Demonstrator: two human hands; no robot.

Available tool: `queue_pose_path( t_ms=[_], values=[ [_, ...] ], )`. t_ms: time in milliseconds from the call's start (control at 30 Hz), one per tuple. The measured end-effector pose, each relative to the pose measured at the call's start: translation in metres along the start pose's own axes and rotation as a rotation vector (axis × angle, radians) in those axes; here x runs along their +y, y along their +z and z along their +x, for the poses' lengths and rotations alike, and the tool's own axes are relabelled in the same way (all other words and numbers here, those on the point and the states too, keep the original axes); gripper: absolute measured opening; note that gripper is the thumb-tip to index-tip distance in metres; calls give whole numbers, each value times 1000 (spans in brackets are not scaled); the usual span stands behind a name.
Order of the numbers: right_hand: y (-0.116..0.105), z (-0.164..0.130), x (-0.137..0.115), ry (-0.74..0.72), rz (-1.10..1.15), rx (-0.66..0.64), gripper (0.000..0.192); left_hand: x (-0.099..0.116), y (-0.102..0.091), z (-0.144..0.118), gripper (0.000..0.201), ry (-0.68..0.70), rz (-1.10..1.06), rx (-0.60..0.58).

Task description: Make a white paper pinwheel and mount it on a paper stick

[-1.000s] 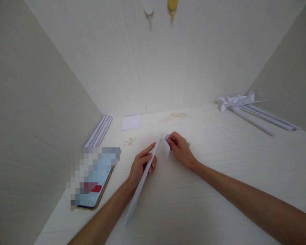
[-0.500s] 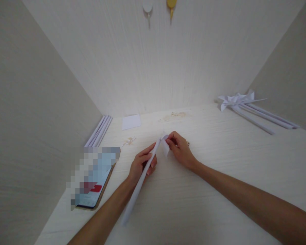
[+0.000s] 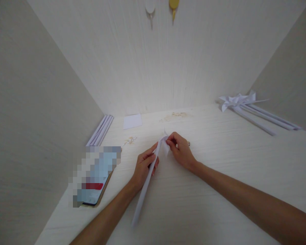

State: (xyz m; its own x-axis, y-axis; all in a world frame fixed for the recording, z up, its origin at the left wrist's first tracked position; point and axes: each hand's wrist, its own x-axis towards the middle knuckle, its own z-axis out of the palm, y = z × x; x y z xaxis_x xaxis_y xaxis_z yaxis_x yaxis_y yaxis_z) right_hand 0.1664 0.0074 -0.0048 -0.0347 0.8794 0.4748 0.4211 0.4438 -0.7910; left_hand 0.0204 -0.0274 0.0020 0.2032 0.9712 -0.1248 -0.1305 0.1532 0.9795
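A long white rolled paper tube [image 3: 144, 191] slants toward me over the table, its lower end nearest my body. My left hand [image 3: 146, 166] is closed around its upper part. At the tube's top is a folded white paper piece [image 3: 165, 146] with pointed flaps, resembling part of a pinwheel. My right hand [image 3: 179, 149] pinches an edge of that paper between thumb and fingertips. Exactly how paper and tube join is too small to make out. A small brownish object [image 3: 189, 144] shows partly behind my right hand.
A phone [image 3: 99, 180], partly pixelated, lies at the left. Behind it are several paper tubes [image 3: 100, 131] and a paper sheet [image 3: 132, 121]. Small scraps [image 3: 130, 140] lie near the sheet. Paper pinwheels [image 3: 238, 101] on sticks rest at the back right. Walls enclose the table.
The tube's lower end has swung to the right and now stands steeper. My left hand has shifted slightly right with it; my right hand keeps its pinch on the paper.
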Motion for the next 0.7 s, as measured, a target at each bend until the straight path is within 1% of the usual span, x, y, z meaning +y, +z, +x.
queue_pose_path(
  t_ms=[400,500,700],
  values=[
    [4,-6,2,-57,-171,4,10,-2,6,-2,56,40,58,50],
    [4,-6,3,-61,-172,6,10,-2,5,-2,56,48,74,53],
    [4,-3,2,-52,-114,10,12,-3,1,0,58,27,66,11]
  ],
)
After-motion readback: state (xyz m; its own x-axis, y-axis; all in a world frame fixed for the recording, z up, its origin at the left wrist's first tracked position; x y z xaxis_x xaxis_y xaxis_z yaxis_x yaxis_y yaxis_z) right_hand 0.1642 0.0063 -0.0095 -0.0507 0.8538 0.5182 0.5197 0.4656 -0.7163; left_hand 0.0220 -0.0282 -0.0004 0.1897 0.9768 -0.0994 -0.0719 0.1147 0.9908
